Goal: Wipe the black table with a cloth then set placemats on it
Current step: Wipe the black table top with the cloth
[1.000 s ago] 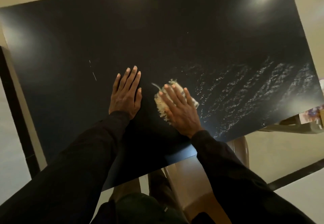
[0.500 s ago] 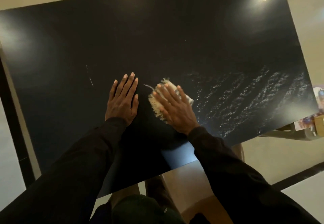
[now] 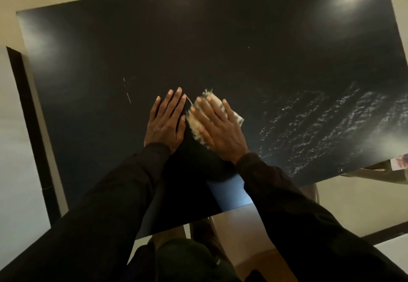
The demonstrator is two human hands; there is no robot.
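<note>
Both hands lie flat on the black surface [image 3: 220, 49] — left hand [image 3: 166, 120] empty, fingers straight; right hand [image 3: 217, 127] pressing a frayed cloth [image 3: 236, 117] with straight fingers.

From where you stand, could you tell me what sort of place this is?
Probably a home dining area: large black rectangular table, glossy brown chair at its near edge, pale cream floor.

The black table [image 3: 220, 38] has a smooth, satiny top, glossy enough to mirror light glare at 1 and 10 o'clock. Toward 3 o'clock it carries glinting, beaded wet streaks [image 3: 320, 127]. The cloth [image 3: 194, 126] is pale and nubby, with a frayed, fuzzy fringe. The sleeves [image 3: 110, 193] are matt dark fabric. The brown chair seat [image 3: 238, 226] at 6 o'clock looks smooth.
</note>
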